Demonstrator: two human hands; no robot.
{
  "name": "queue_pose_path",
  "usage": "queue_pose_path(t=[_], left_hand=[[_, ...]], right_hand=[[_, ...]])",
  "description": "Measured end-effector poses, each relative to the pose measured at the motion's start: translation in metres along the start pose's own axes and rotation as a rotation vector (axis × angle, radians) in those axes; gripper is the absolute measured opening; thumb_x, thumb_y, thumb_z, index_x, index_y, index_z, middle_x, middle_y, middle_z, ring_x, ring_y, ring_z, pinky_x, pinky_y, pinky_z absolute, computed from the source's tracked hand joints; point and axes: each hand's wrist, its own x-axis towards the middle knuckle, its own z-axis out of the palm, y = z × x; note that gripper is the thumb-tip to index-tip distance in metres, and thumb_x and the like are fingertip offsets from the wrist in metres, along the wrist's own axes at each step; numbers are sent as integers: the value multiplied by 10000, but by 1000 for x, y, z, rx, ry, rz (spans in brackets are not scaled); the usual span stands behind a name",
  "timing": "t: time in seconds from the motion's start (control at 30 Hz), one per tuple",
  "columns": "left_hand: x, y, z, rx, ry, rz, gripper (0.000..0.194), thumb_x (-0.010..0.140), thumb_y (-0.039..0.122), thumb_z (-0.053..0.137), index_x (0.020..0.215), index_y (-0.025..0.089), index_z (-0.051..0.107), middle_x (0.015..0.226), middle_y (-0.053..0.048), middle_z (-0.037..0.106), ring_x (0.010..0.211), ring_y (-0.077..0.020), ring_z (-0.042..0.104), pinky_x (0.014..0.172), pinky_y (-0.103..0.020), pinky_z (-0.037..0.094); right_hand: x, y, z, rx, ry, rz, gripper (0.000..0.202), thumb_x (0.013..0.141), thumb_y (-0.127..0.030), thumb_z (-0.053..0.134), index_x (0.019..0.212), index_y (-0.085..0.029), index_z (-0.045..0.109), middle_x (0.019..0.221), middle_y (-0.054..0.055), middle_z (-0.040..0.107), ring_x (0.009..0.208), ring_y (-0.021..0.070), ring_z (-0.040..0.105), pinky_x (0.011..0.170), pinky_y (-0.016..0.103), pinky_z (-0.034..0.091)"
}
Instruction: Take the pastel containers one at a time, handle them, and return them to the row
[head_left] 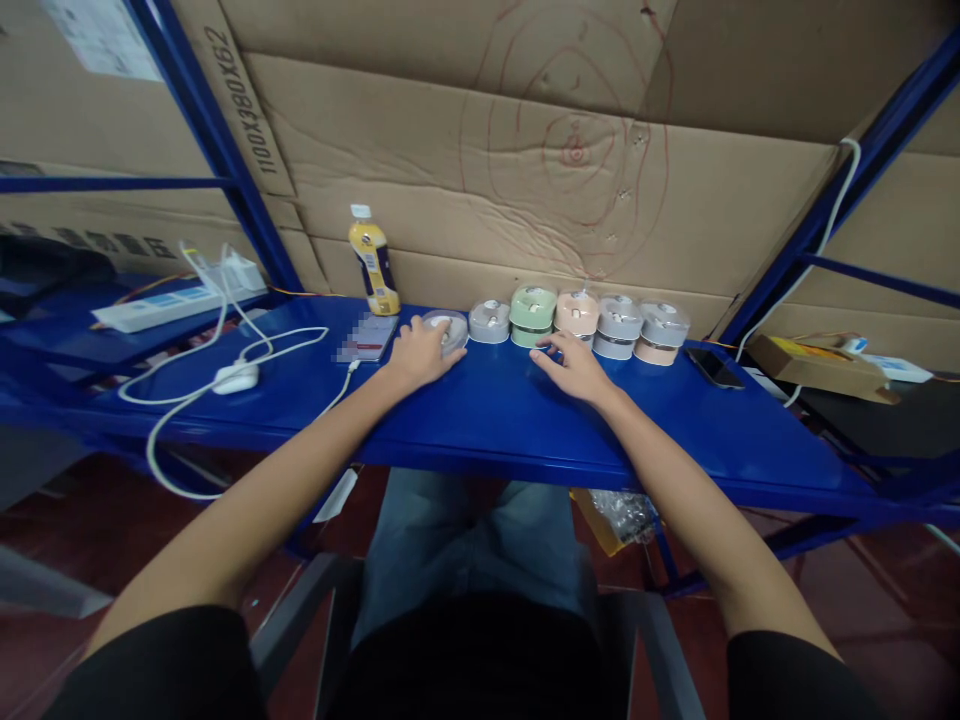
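Note:
My left hand (pixel 421 352) is closed around a small grey case with a clear lid (pixel 454 326), its fingers over the top and its thumb along the near side. My right hand (pixel 574 368) hovers or rests just in front of the stacked cases, fingers apart and slightly curled, holding nothing. Behind it are a peach case (pixel 577 310) and a green case (pixel 533 303), each on top of another. A single grey case (pixel 490 320) sits between my hands. Farther right, a lavender case (pixel 619 316) and another grey case (pixel 664 322) also top stacks.
A yellow drink bottle (pixel 375 262) stands at the back left, with a phone (pixel 366 338) on a cable before it. White cables and a power strip (pixel 180 303) lie left. A dark phone (pixel 714 368) and an open carton (pixel 821 368) are right. Cardboard (pixel 420 150) backs the blue table (pixel 480 420).

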Motion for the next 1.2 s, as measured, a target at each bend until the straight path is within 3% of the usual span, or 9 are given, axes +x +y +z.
queue_pose_path(t=[0.13, 0.27, 0.33, 0.43, 0.57, 0.7, 0.93, 1.07, 1.2], left_hand=[[-37, -1, 5, -213, 97, 263, 604, 958, 580, 721, 1420, 203, 624, 1517, -222, 540, 1367, -442, 595, 1178, -596, 491], [-40, 18, 12, -518, 8, 529, 737, 836, 599, 846, 1403, 215, 575, 1475, -175, 609, 1391, -382, 613, 1205, -542, 504], [-32, 32, 17, -637, -45, 602, 945, 756, 580, 911, 1513, 199, 492, 1532, -199, 604, 1413, -403, 622, 1209, -555, 505], [-18, 47, 25, -729, -114, 649, 1188, 671, 553, 972, 1631, 192, 373, 1544, -228, 626, 1419, -442, 640, 1197, -594, 507], [-10, 50, 36, -774, -157, 580, 1286, 634, 618, 987, 1658, 166, 353, 1468, -254, 682, 1386, -459, 669, 1170, -617, 518], [-15, 46, 38, -726, -103, 607, 1126, 756, 635, 905, 1656, 178, 406, 1562, -233, 621, 1444, -430, 618, 1216, -597, 489], [-22, 48, 33, -621, -107, 685, 496, 940, 567, 753, 1315, 247, 808, 1387, -146, 648, 1386, -369, 619, 1262, -590, 454], [-17, 47, 32, -634, -77, 645, 418, 986, 547, 705, 1236, 244, 848, 1424, -150, 627, 1403, -361, 603, 1271, -586, 445], [-7, 29, 30, -631, 1, 509, 468, 997, 571, 659, 1260, 221, 825, 1379, -146, 644, 1379, -340, 620, 1264, -564, 452]], right_hand=[[-2, -15, 1, -33, -24, -70, 556, 955, -664, 743, 1313, -240, 748, 1315, 151, 714, 1267, 358, 693, 1157, 600, 550], [-6, -28, 2, -32, -146, -172, 964, 770, -741, 896, 1566, -280, 611, 1634, 165, 554, 1552, 425, 507, 1294, 644, 422], [-7, -31, 3, -27, -207, -185, 1056, 737, -729, 924, 1621, -277, 563, 1664, 170, 536, 1558, 437, 503, 1293, 641, 424], [-7, -30, 1, -30, -251, -155, 999, 764, -704, 904, 1596, -245, 595, 1539, 184, 657, 1442, 439, 612, 1217, 636, 497], [-5, -21, -9, -10, -226, -57, 853, 806, -695, 857, 1485, -208, 680, 1436, 188, 728, 1302, 411, 702, 1110, 611, 571], [-3, -6, -26, 27, -145, 32, 678, 873, -682, 793, 1353, -206, 741, 1321, 165, 786, 1152, 364, 757, 1036, 579, 610], [-1, 21, -46, -11, -50, 200, 670, 881, -793, 727, 1217, -215, 778, 1209, 158, 813, 1114, 378, 763, 1013, 594, 616], [0, 27, -47, -34, -61, 219, 699, 862, -835, 722, 1200, -227, 784, 1145, 145, 818, 1056, 376, 767, 972, 599, 628], [1, 31, -50, -69, -70, 256, 741, 863, -860, 705, 1201, -206, 786, 1133, 164, 810, 1047, 395, 767, 953, 595, 626]])
